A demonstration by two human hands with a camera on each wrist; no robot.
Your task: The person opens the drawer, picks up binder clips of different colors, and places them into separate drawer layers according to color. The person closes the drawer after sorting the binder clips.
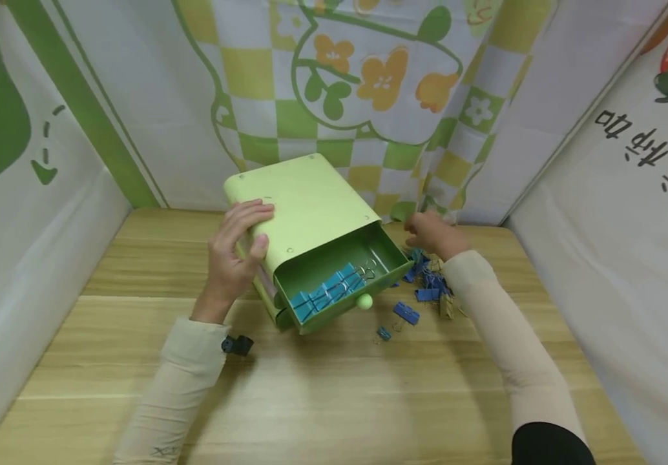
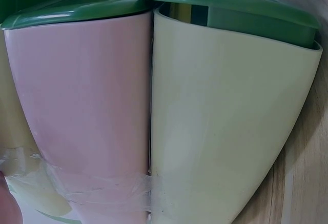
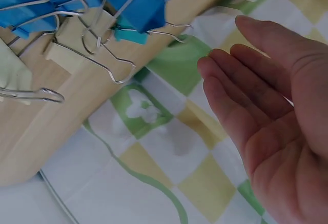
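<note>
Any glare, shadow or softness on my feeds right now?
Head: pale glare on the tabletop, shadow beside the left sleeve; left wrist: dim overall, sheen on the green drawer front; right wrist: muted light, patterned curtain behind the right hand looking soft.

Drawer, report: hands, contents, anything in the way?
Left hand on box; right hand empty, near clip pile. Drawer open, blue clips inside. Nothing visibly blocking it.

Green box (image 1: 305,206), open drawer (image 1: 334,312), blue clips (image 1: 323,294) inside
</note>
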